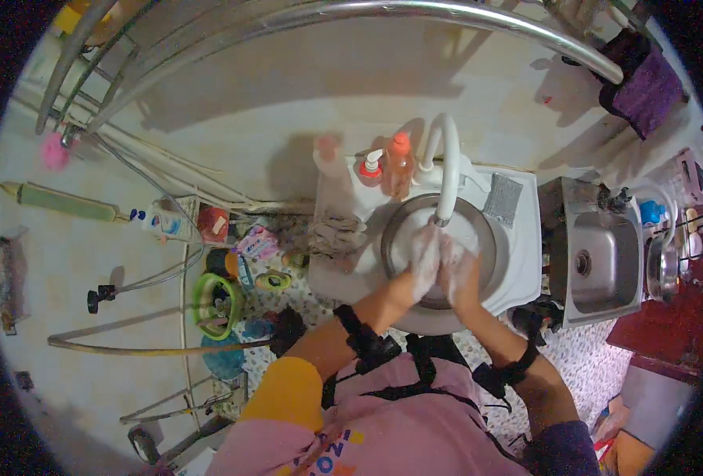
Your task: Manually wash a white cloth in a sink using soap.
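Observation:
Both hands are covered in white suds under the spout of a white faucet (pixel 448 160). My left hand (pixel 426 262) and my right hand (pixel 457 265) are side by side over a round metal basin (pixel 390 238), which sits in the white sink (pixel 521 262). Foamy water lies in the basin. Whether the fingers hold anything is hidden by foam and blur. Behind the basin stand an orange bottle (pixel 400 166) and a red pump bottle (pixel 370 169). A grey scouring cloth (pixel 502 199) lies on the sink's right rim, and a crumpled grey cloth (pixel 339 235) on its left.
A curved metal rail (pixel 387 9) crosses overhead. To the right is a stainless steel sink (pixel 604 262) beside a dark red surface (pixel 673 327). At the left are a green-rimmed bucket (pixel 200 306), a pink packet (pixel 257 241) and a hanging hose (pixel 173 202).

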